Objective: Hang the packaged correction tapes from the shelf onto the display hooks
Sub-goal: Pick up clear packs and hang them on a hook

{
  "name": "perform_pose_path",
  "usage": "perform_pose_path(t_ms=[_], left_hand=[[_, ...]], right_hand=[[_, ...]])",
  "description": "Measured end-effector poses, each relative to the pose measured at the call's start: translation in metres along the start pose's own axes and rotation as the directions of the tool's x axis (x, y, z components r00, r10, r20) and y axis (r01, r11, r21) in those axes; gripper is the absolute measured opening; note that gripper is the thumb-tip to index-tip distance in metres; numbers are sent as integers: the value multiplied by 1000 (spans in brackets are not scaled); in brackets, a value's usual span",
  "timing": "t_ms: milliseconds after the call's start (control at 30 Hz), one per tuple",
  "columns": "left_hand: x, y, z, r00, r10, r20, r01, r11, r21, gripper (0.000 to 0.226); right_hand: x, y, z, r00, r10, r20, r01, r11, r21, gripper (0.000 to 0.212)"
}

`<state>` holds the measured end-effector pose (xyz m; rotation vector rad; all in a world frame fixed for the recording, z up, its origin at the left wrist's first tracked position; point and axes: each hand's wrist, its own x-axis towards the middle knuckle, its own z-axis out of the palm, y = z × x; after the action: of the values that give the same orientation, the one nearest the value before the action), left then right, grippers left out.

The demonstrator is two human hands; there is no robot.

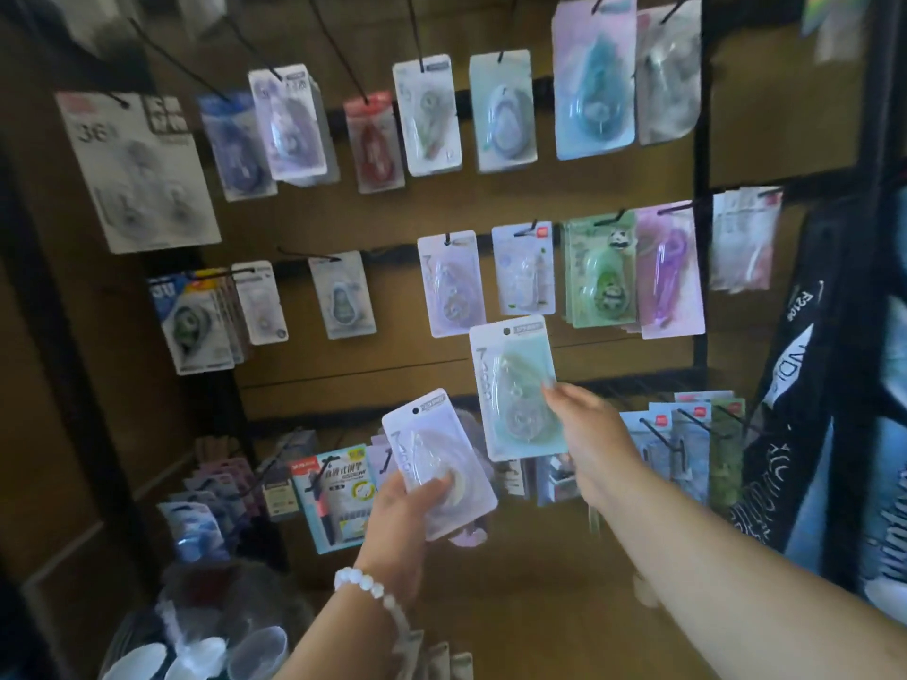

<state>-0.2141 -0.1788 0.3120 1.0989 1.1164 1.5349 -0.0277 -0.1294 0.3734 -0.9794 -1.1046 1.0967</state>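
Observation:
My right hand (591, 434) pinches the right edge of a pale green packaged correction tape (515, 380) and holds it upright just below the middle row of hooks. Its hang hole is at the top, under a hanging lilac pack (451, 282). My left hand (400, 512), with a white bead bracelet at the wrist, grips a stack of lilac-white packaged correction tapes (437, 458), tilted, lower and to the left. Display hooks (304, 255) stick out from black bars on the brown board; most carry packs, one at middle left looks bare.
Three rows of hanging stationery packs fill the board, including a panda-printed green pack (601, 272) and a purple one (667, 272). A black frame post (702, 188) bounds the board on the right. Black printed fabric (795, 409) hangs at far right. Clear plastic items (206, 650) lie at bottom left.

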Motion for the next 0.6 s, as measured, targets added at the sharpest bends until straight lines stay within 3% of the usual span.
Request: perform_pose_path(t_ms=[167, 333, 600], left_hand=[[7, 4, -5, 999, -20, -28, 21, 1000, 20, 31], [12, 8, -9, 999, -32, -32, 32, 999, 17, 30], [19, 14, -12, 999, -30, -36, 29, 1000, -5, 30]], right_hand=[[16, -47, 29, 996, -68, 57, 67, 998, 10, 37], [28, -79, 55, 991, -105, 81, 106, 994, 3, 36], [48, -85, 72, 998, -50, 34, 49, 998, 29, 36]])
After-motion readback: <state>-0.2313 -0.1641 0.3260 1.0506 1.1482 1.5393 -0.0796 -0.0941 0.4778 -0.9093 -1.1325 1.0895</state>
